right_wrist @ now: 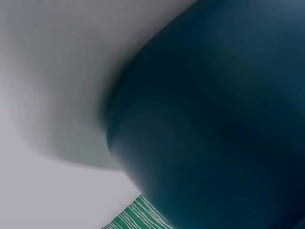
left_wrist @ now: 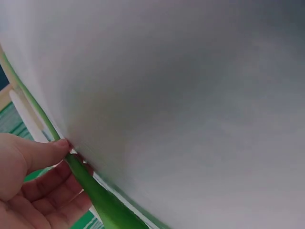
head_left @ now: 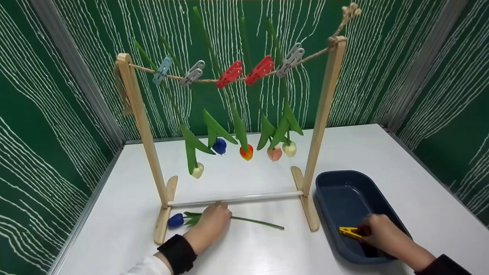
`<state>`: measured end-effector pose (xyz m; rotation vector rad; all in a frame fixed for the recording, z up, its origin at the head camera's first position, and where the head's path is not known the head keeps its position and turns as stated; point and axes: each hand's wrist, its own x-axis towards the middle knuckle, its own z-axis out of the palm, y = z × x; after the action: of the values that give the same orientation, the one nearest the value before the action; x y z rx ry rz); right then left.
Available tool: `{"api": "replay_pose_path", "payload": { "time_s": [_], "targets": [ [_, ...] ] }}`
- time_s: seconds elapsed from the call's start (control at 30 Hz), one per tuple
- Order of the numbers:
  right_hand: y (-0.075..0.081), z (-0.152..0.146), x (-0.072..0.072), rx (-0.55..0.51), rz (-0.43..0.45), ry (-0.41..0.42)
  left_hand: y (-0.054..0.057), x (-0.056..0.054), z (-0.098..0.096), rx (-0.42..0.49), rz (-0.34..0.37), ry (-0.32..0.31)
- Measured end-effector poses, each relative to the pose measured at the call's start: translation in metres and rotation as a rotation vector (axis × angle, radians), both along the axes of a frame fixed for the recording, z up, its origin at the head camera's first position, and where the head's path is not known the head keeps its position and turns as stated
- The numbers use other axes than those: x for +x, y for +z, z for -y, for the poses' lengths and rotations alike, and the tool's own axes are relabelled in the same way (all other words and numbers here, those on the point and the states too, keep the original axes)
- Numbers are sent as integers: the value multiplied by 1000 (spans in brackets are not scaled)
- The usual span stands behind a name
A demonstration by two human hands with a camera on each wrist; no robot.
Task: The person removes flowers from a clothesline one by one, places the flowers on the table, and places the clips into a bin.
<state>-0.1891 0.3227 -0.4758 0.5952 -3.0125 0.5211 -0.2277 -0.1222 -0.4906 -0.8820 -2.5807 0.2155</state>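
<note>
On the white table in front of the rack lies a blue artificial tulip (head_left: 176, 220), its bloom to the left and its stem (head_left: 259, 222) to the right. My left hand (head_left: 214, 218) pinches that stem between thumb and fingers, as the left wrist view also shows, with a green leaf (left_wrist: 107, 205) beside the grip. Over the dark blue basin (head_left: 336, 194), my right hand (head_left: 384, 233) holds a yellow clothespin (head_left: 350, 232) by one end. The right wrist view shows only the basin's side, not the hand.
A wooden rack (head_left: 326, 103) carries a twine rope (head_left: 208, 80). Several tulips hang upside down from it, held by a blue clothespin (head_left: 162, 70), grey ones (head_left: 192, 73) and red ones (head_left: 229, 74). A pale rod (head_left: 237, 198) joins the rack's feet. Green walls (head_left: 46, 114) enclose the table.
</note>
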Motion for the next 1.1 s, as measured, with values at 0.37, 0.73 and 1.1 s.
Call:
{"api": "replay_pose_path", "payload": {
  "time_s": [0.37, 0.73, 1.1],
  "targets": [
    [48, 5, -1, -33, 75, 19, 23, 5, -10, 87, 57, -40],
    [199, 47, -11, -126, -404, 164, 117, 20, -59, 370, 16, -235],
    [299, 110, -24, -278, -573, 229, 188, 1, -101, 857, -136, -434]
  ]
}}
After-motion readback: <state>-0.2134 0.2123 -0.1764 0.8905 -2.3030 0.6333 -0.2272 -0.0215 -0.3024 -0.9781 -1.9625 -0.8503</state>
